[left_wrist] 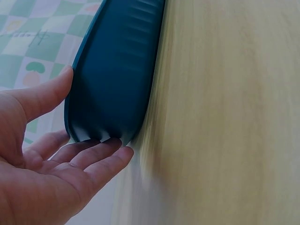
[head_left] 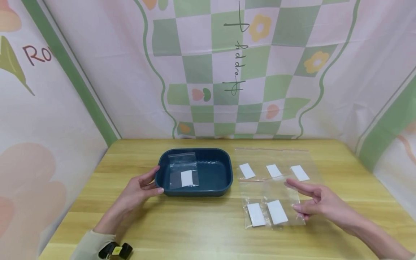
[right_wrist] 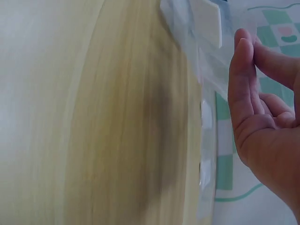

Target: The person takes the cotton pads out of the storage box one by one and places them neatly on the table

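Observation:
A dark blue rectangular tray (head_left: 212, 191) stands on the table. Inside its left part lies a clear zip bag (head_left: 182, 176) with a white card in it. My left hand (head_left: 138, 191) holds the tray's left end, thumb at the rim and fingers against the end wall, as the left wrist view shows. On the right, my right hand (head_left: 325, 207) pinches the edge of a clear zip bag (head_left: 282, 189) holding a white card. In the right wrist view this bag (right_wrist: 206, 51) is tilted up off the table. The exact pinch point is hard to see.
Beside the held bag lies another clear zip bag (head_left: 256, 215) with a white card. Behind it, several more bags with white cards (head_left: 247, 170) lie in a row. The wooden table (head_left: 195, 231) meets a patterned cloth (head_left: 227, 108) at its back edge.

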